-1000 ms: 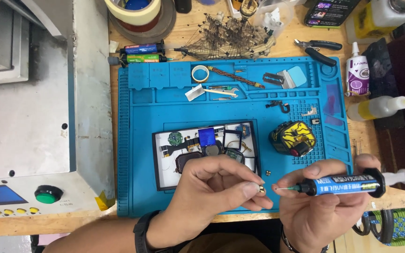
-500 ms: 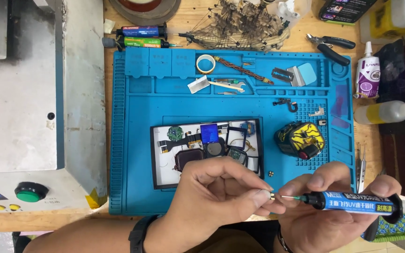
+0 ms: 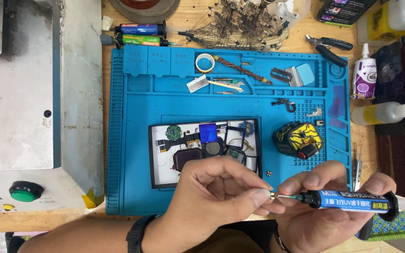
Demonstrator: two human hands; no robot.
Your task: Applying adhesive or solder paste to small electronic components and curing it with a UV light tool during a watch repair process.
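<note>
Our left hand (image 3: 212,194) pinches a tiny part (image 3: 268,191) — fingers closed on it — while our right hand (image 3: 324,211) grips a blue syringe (image 3: 352,201), needle touching it, above the blue mat (image 3: 137,140).

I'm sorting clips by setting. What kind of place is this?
Most likely a small-electronics repair bench: a blue work mat, a tray of tiny circuit parts, and pliers. The right hand holds a syringe.

head view, looking straight down, close over workbench (image 3: 305,42)
</note>
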